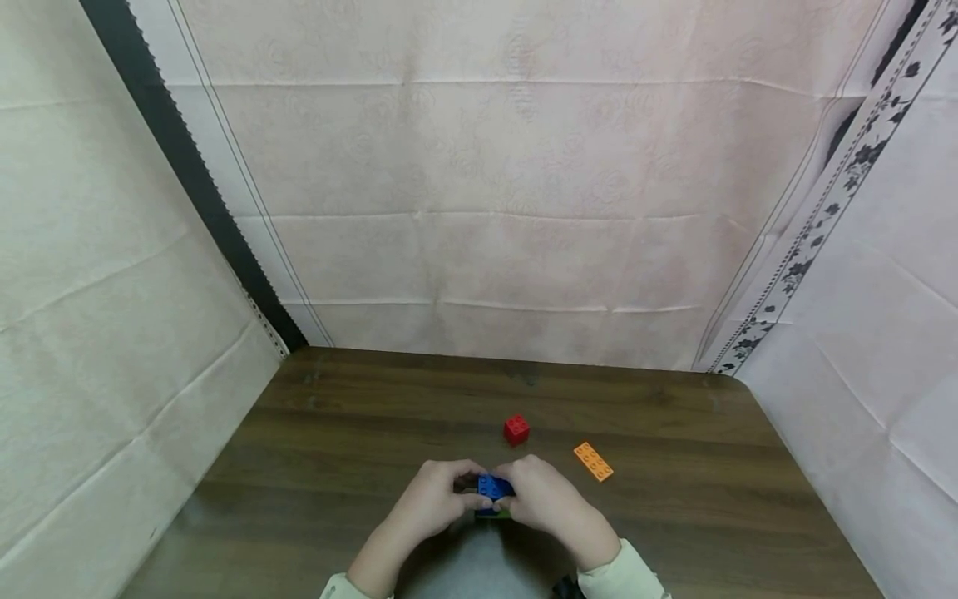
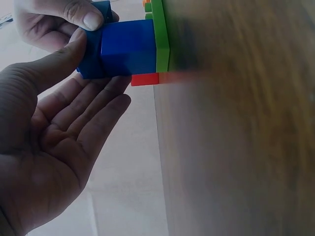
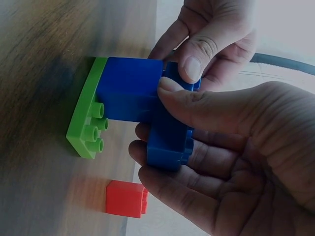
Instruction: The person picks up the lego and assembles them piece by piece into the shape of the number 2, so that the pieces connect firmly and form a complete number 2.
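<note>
A blue brick (image 3: 167,140) lies crosswise on top of another blue brick (image 3: 129,91), which stands on a green plate (image 3: 84,115) with several studs showing. My left hand (image 1: 441,499) pinches one end of the upper blue brick between thumb and fingers. From the other side my right hand (image 1: 542,495) grips the same brick, its thumb along the near face and its fingers behind. Both thumbs come close together, seen in the left wrist view too, where the lower blue brick (image 2: 129,46) and green plate (image 2: 161,39) are beside the wooden surface.
A red brick (image 1: 516,429) stands on the wooden table (image 1: 359,416) just beyond the hands. An orange plate (image 1: 594,461) with studs lies to the right. Pale cloth (image 1: 524,166) hangs behind the table's far edge and along both sides. Something black (image 1: 566,587) shows beside the right sleeve.
</note>
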Tool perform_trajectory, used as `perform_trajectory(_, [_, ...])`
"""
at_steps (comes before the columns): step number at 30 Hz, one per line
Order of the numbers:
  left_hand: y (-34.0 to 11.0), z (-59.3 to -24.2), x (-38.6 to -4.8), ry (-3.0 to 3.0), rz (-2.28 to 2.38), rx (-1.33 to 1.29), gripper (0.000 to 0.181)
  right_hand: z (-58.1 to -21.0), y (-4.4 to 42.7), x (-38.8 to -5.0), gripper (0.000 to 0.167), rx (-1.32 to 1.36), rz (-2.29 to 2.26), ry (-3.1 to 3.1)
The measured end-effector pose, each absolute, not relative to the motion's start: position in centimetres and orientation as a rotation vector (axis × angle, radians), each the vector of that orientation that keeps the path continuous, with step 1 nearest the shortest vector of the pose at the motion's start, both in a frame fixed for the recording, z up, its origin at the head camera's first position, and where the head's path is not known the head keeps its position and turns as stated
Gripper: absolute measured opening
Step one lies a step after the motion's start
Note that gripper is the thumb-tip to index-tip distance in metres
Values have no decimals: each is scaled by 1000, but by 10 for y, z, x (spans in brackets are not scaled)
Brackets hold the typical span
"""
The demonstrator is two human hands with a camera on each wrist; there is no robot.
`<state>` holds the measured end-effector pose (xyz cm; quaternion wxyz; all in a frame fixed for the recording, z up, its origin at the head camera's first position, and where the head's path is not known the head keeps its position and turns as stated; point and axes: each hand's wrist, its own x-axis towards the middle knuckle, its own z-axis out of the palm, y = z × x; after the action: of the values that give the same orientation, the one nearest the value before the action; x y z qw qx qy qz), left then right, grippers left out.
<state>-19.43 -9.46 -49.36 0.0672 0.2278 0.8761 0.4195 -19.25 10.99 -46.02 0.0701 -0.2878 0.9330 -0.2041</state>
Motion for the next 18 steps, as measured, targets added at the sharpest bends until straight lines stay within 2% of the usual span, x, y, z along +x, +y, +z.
perform_trajectory(18, [-92,-491,-193,2616,1295,577,24,-461,112,-193,25,-849,-624,2788])
